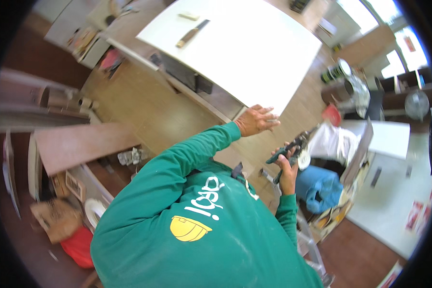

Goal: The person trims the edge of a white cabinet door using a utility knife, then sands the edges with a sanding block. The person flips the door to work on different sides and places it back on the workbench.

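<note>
Board (245, 48) is lying flat and white on a wooden frame (197, 100), its near corner pointing toward the worker. It is the main piece at hand, by the look of it.

Left hand (256, 121) is resting at that near corner, palm down, fingers a little spread over the edge. Cannot tell whether anything small is sitting between the fingertips.

Right hand (288, 174) is gripping a dark green-and-black tool (300, 140), fingers curled round it, off the board's edge and near a white sack (330, 144). Exact kind of tool: cannot tell.

Progress, as judged: the board seems to be in place, or close to it. The tool is not touching it, so tool work at this corner is probably pausing or yet to start. No finished fixing is showing on the top face; the underside is hidden, so what is done there cannot be told.

Toward the far edge, a bladed tool (192, 33) and a pale block (188, 16) are lying loose on the board. Clearing them is probably remaining.
</note>
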The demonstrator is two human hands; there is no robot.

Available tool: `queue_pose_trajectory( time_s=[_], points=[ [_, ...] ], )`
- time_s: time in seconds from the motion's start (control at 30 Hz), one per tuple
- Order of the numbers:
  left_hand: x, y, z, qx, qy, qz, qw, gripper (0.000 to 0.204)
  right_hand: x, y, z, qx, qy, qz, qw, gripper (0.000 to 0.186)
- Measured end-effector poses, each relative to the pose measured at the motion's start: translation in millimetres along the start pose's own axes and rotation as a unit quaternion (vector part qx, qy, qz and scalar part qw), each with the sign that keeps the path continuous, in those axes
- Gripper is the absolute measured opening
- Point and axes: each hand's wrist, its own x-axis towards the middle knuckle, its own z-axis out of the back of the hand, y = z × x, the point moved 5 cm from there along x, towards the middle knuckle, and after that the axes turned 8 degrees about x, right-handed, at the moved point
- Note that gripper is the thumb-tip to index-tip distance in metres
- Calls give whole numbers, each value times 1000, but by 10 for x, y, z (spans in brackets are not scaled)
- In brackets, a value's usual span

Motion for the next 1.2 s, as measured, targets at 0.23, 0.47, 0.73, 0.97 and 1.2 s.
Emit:
queue_pose_trajectory(
  time_s=[0.23, 0.47, 0.73, 0.97, 1.2],
  points=[
    [607, 423, 109, -121, 204, -158, 959, 39, -232, -262, -284, -5, -106, -18, 994, 64],
    [906, 435, -177, -223, 289, -342, 866, 29, -567, -792, -483, 155, -191, -65, 967, 70],
    [885, 412, -197, -221, 311, -346, 857, 28, -572, -1009, 126, 169, -251, -29, 953, 62],
    [929, 325, -237, -199, 366, -316, 852, 35, -370, -878, 536, 154, -237, -25, 959, 60],
    [952, 412, -222, -242, 307, -186, 902, 62, -229, -696, 675, 112, -208, -16, 972, 60]
  ],
)
